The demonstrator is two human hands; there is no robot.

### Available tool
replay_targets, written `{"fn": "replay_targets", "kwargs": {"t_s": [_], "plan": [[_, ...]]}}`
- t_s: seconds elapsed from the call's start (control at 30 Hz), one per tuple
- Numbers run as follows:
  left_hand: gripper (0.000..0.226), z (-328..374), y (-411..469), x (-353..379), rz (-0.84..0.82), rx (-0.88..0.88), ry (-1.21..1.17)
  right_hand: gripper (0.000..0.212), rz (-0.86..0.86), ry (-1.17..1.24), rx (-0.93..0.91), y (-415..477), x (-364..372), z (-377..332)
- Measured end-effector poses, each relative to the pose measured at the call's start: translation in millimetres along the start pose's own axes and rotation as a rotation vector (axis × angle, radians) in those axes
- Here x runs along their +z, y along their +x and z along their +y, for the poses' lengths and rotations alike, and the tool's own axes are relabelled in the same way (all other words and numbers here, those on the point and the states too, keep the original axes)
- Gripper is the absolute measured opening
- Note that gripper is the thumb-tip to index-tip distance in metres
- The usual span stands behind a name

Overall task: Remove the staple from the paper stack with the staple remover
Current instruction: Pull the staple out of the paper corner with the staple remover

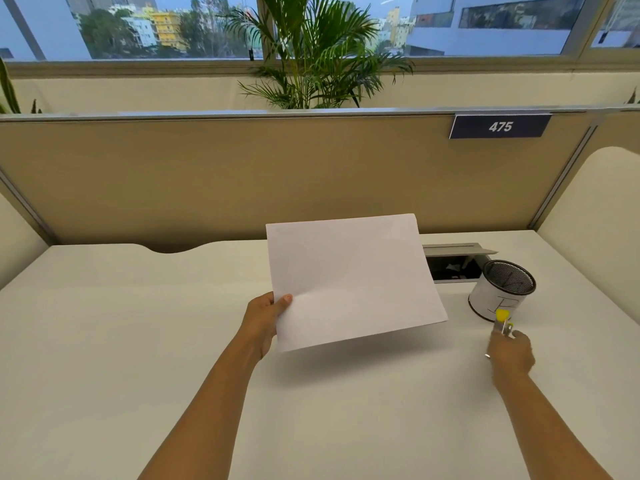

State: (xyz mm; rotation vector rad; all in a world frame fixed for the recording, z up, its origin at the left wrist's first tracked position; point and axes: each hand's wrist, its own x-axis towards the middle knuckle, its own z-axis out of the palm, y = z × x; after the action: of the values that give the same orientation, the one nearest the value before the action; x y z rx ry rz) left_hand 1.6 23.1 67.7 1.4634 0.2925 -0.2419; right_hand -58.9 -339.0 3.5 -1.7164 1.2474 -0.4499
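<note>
A dark blue sign (499,126) on the tan wall (242,174) behind the tabletop (104,341) says "475" in white numbers. The left hand (265,320) holds the white paper stack (353,278) by its near left corner, with the thumb on top and the other fingers hidden under it. The paper stack is up in the air, tilted, and it makes a soft shadow on the tabletop below. The top sheet looks blank, and the staple is too small to see. The right hand (510,353) is over on the right side, well apart from the paper. It is closed around the staple remover (504,323), which has a yellow top and shiny metal parts sticking up out of the fingers. This hand is a bit blurry, so I cannot tell just how the fingers sit on it. Just behind the staple remover stands a round mesh pen cup (502,289) with white paper wrapped around it. There is some faint writing on that paper, but it cannot be read. Behind the cup is an open gray cable box (455,263) set into the tabletop. A green palm plant (318,53) stands past the wall, in front of big windows that show city buildings.
</note>
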Motion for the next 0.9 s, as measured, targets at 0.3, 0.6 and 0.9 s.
{"fn": "replay_targets", "kwargs": {"t_s": [0.3,0.6,0.9], "plan": [[0.025,17.3,-8.8,-0.3,0.028,0.03,-0.054,0.027,-0.739,0.718,0.015,-136.6,-4.8,-87.2],[0.027,36.1,-18.5,-0.7,0.028,0.099,-0.083,0.042,-1.232,0.072,-0.105,-219.9,16.9,-68.5],[0.023,37.1,-22.8,5.1,0.056,0.1,-0.09,0.048,-1.322,0.17,-0.085,-246.7,32.4,-71.0]]}}
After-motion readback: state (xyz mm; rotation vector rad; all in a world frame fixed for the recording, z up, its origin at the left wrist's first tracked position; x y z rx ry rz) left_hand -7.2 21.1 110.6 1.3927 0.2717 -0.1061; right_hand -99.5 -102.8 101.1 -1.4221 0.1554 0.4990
